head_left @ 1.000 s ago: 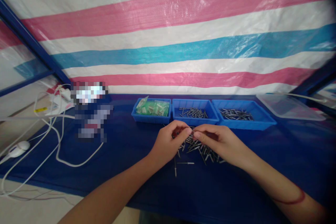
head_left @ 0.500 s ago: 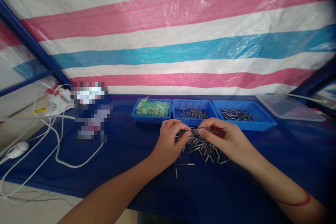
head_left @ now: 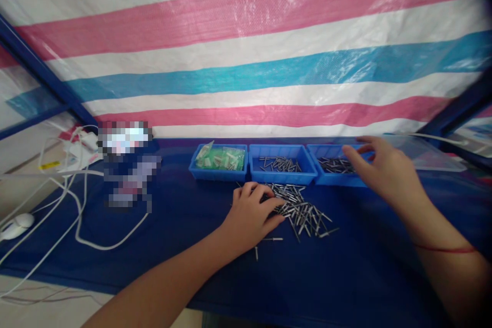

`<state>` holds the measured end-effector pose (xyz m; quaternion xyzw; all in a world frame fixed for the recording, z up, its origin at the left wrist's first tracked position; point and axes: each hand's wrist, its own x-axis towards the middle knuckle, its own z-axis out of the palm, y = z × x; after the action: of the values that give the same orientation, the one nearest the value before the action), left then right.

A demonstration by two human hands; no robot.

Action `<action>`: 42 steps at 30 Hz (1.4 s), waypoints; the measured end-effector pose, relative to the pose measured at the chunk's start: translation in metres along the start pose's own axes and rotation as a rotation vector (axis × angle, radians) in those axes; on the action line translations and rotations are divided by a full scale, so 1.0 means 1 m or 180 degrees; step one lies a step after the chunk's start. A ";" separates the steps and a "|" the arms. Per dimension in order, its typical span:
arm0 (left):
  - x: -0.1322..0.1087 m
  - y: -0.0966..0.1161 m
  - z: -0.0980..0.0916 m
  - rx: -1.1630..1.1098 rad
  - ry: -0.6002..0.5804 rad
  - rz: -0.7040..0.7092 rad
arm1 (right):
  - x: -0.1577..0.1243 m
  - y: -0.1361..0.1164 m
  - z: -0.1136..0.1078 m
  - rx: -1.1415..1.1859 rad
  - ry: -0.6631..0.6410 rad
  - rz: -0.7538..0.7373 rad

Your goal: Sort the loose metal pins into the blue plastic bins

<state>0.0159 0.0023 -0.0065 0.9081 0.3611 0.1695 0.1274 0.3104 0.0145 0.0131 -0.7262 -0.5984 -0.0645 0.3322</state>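
Observation:
A loose pile of blind rivets [head_left: 305, 215] lies on the dark blue tabletop. My left hand [head_left: 251, 215] rests at the pile's left side, thumb and fingers apart and touching the rivets; its far fingertips are partly hidden. Over the right-hand blue bin [head_left: 334, 179], my right hand [head_left: 388, 169] hovers with thumb and fingers spread, and no rivet shows in it. That bin holds more rivets [head_left: 332, 165], partly covered by the hand. Rivets also lie in the middle blue bin [head_left: 313, 166]. Two single rivets sit near my left wrist, one of them a short upright-looking rivet [head_left: 257, 252].
The left blue bin [head_left: 219, 175] holds green-and-clear packets [head_left: 226, 158]. A clear plastic lid [head_left: 434, 156] lies at the back right. White cables [head_left: 82, 215], a power strip [head_left: 82, 154] and a white mouse [head_left: 17, 225] occupy the left. A striped sheet [head_left: 246, 72] hangs behind.
My right hand has moved from the pile, right and away from me, over the right-hand bin, and its fingers have parted. My left hand has lowered slightly onto the pile, its pinch opened.

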 end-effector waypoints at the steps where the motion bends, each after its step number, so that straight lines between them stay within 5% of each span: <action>1: 0.000 0.000 0.000 0.0053 -0.0015 0.0016 | 0.001 0.003 0.000 -0.0061 0.0043 -0.0060; 14: 0.003 -0.002 -0.002 0.0449 0.0027 0.0130 | -0.033 -0.063 0.011 0.0587 0.0073 -0.1156; 22: 0.009 -0.009 -0.003 0.0065 0.0520 -0.0047 | -0.055 -0.090 0.012 0.1146 -0.0747 -0.1650; 30: 0.010 -0.007 -0.002 -0.0937 0.0910 -0.0061 | -0.065 -0.091 0.029 0.2051 -0.1275 -0.0538; 42: 0.008 -0.001 -0.006 -0.1439 0.0988 -0.0308 | -0.065 -0.093 0.028 0.2877 -0.1188 -0.0027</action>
<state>0.0183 0.0097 -0.0002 0.8015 0.3723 0.3765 0.2779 0.1989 -0.0178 -0.0023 -0.5059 -0.6189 0.3317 0.5010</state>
